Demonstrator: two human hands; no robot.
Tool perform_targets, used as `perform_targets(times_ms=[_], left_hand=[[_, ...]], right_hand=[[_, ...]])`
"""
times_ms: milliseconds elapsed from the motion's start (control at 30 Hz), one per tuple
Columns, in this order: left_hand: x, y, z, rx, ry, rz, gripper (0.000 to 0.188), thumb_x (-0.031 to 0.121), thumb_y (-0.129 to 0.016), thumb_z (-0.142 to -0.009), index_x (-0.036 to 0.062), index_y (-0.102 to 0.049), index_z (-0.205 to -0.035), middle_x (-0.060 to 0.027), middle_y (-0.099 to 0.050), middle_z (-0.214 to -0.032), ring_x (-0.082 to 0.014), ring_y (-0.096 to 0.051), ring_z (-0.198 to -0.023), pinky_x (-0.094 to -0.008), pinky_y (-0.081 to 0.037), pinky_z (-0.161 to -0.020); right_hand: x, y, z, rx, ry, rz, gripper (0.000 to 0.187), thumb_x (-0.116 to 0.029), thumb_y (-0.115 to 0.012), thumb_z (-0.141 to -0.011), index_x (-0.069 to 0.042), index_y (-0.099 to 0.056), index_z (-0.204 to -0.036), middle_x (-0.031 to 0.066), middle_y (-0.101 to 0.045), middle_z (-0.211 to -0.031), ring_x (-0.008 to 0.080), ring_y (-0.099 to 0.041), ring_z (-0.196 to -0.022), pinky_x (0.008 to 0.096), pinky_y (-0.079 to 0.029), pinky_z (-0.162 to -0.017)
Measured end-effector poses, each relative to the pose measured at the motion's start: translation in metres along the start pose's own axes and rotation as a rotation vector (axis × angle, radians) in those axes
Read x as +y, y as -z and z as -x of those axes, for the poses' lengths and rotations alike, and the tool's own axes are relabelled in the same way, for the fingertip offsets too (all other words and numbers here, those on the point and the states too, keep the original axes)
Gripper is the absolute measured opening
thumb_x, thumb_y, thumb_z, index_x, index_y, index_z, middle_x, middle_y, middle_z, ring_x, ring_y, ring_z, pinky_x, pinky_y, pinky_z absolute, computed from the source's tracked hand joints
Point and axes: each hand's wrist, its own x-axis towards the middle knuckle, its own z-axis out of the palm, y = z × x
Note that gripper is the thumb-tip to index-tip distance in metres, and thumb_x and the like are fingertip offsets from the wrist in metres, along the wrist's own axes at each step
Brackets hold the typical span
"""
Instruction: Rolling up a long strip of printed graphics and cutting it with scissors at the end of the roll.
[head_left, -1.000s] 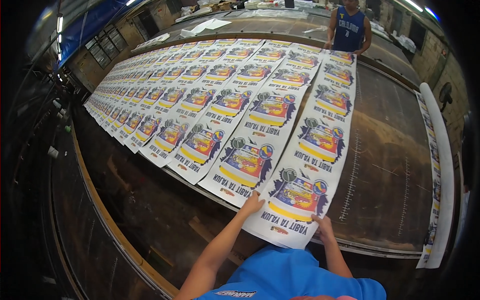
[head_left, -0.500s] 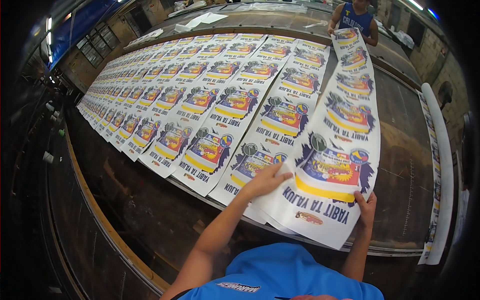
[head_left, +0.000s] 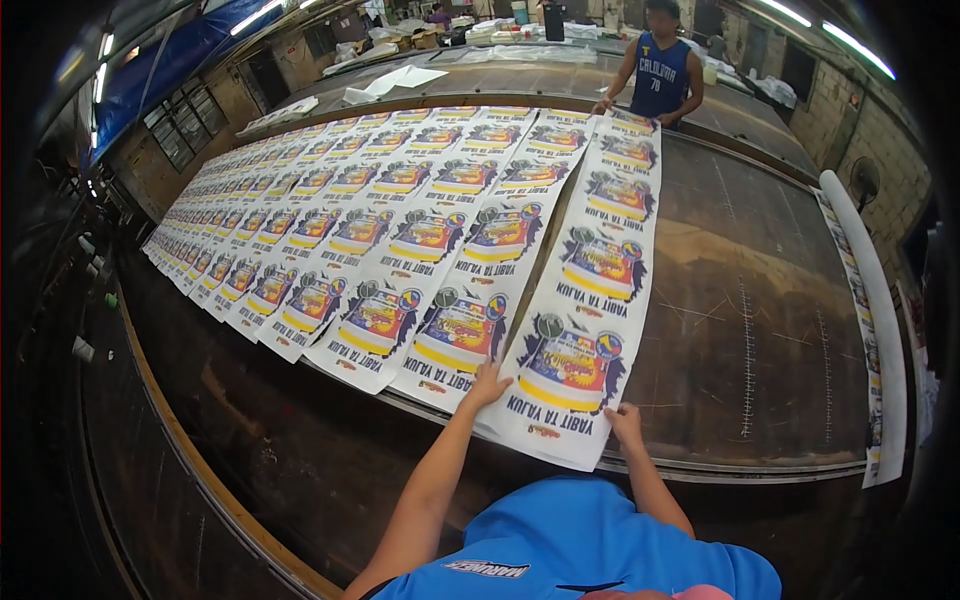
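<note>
While laying the long white printed sheet [head_left: 590, 290], my left hand [head_left: 487, 385] and right hand [head_left: 625, 422] press flat, fingers released; next, smooth its near edge.

Both hands [head_left: 487, 385] [head_left: 626, 422] outstretched, palms down

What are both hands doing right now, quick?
Left hand: open, flat on the printed sheet.
Right hand: open, fingers resting on the same sheet's near edge.
</note>
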Motion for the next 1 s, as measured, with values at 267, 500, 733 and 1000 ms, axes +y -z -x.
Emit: perform_targets(times_ms=[267,500,733,1000], left_hand=[[-0.026,-0.020,-0.013,-0.073,-0.136,-0.011,0.066,0.037,-0.063,-0.092,-0.0138,-0.050,-0.133,-0.0307,-0.036,-0.152,-0.0465,-0.035,-0.141,-0.0485,-0.029,-0.118],[-0.007,0.012,0.012,-0.166,-0.048,0.260,0.057,0.035,-0.064,-0.095,-0.0017,-0.055,-0.138,-0.0230,-0.057,-0.137,-0.0337,-0.055,-0.126,-0.0406,-0.042,-0.107],[0.034,0.068,0.059,-0.338,0.072,1.014,0.057,0.031,-0.065,-0.098,-0.0047,-0.050,-0.139,-0.0142,-0.066,-0.124,-0.0180,-0.062,-0.108,-0.0293,-0.048,-0.094],[0.012,0.167,0.049,0.075,-0.311,0.690,0.054,0.021,-0.067,-0.095,-0.0030,-0.047,-0.139,-0.0158,-0.063,-0.124,-0.0224,-0.057,-0.117,-0.0333,-0.046,-0.099]], right_hand=[[-0.030,-0.023,0.040,-0.010,-0.135,-0.383,0.023,-0.005,-0.067,-0.090,0.004,-0.067,-0.112,0.0125,-0.073,-0.102,0.0199,-0.070,-0.084,0.0333,-0.056,-0.075],[-0.123,-0.037,0.063,0.054,0.196,-0.565,0.024,-0.007,-0.064,-0.096,0.004,-0.062,-0.118,0.0097,-0.072,-0.104,0.0143,-0.069,-0.086,0.0294,-0.057,-0.076],[-0.229,-0.038,0.096,-0.054,0.477,-0.571,0.020,-0.010,-0.064,-0.098,0.002,-0.062,-0.114,0.0074,-0.072,-0.100,0.0101,-0.068,-0.081,0.0249,-0.056,-0.071],[-0.263,-0.085,0.114,0.024,0.549,-0.498,0.021,-0.010,-0.063,-0.099,0.002,-0.062,-0.116,0.0060,-0.071,-0.103,0.0076,-0.066,-0.084,0.0239,-0.054,-0.074]])
